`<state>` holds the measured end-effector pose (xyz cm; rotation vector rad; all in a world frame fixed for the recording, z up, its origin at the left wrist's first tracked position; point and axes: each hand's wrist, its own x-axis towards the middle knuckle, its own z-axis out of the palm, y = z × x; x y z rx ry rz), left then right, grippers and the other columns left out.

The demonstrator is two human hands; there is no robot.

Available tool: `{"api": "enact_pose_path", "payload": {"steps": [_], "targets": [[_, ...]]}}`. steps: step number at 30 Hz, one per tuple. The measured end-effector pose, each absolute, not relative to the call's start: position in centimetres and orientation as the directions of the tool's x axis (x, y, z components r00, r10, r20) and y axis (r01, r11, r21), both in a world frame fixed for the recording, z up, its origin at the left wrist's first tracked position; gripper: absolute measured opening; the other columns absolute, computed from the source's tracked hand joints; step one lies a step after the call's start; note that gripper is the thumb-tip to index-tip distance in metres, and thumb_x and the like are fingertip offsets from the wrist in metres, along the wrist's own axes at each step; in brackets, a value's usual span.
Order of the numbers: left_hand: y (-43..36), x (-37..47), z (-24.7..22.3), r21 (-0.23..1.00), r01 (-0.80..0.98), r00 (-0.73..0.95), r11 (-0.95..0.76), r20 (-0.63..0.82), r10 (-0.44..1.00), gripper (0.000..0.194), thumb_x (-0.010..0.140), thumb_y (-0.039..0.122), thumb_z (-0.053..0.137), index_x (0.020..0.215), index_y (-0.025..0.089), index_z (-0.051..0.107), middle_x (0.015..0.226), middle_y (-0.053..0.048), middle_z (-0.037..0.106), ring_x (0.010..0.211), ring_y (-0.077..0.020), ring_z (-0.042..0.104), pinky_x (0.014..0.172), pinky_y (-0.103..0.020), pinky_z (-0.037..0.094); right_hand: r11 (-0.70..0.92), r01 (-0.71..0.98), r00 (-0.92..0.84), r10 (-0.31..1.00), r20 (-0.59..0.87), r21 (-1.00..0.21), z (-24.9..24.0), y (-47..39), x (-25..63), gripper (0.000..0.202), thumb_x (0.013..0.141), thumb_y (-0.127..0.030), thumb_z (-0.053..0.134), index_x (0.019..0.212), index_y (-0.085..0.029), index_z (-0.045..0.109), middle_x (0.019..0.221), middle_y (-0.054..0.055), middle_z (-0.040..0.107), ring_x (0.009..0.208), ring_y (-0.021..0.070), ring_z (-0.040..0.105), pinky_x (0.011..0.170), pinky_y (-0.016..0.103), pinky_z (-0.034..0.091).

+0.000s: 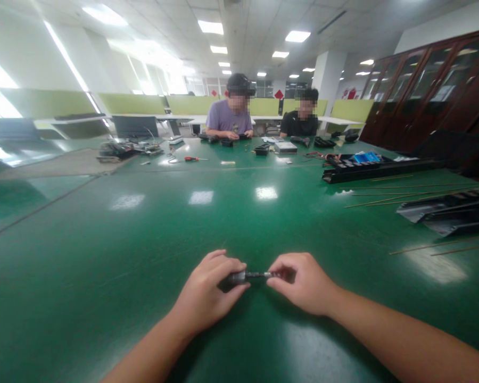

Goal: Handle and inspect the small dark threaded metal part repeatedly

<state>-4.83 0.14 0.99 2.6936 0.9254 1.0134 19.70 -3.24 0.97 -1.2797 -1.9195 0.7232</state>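
My left hand (213, 284) is closed around a dark cylinder with a silvery end (238, 277), gripped between thumb and fingers. From the cylinder a thin dark shaft (256, 275) points right, lying level. At its far end, my right hand (303, 282) pinches a small metallic tip (268, 275) between thumb and forefinger. Whether tip and shaft are one piece cannot be made out. Both hands are low over the green table (163, 223), near its front. My fingers hide much of the cylinder and the right end of the tip.
Black metal channels (455, 213) and thin rods (383, 202) lie at the right. Another long black tray (363, 169) with parts is farther back. A red-handled screwdriver (191, 158) and piled electronics (123, 149) lie at the far left. Two people sit across the table, behind black boxes (262, 150).
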Motion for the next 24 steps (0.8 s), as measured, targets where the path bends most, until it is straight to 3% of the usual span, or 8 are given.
{"api": "enact_pose_path", "payload": {"steps": [24], "targets": [[0.08, -5.04, 1.05, 0.339, 0.519, 0.567, -0.785, 0.55, 0.613, 0.024, 0.083, 0.027, 0.071, 0.106, 0.024, 0.066, 0.095, -0.001, 0.074, 0.089, -0.021, 0.071, 0.103, -0.055, 0.051, 0.346, 0.537, -0.25, 0.936, 0.246, -0.769, 1.03, -3.23, 19.7, 0.004, 0.079, -0.022, 0.072, 0.08, -0.019, 0.074, 0.07, 0.0, 0.071, 0.063, 0.0149, 0.062, 0.061, 0.026, 0.045]]}}
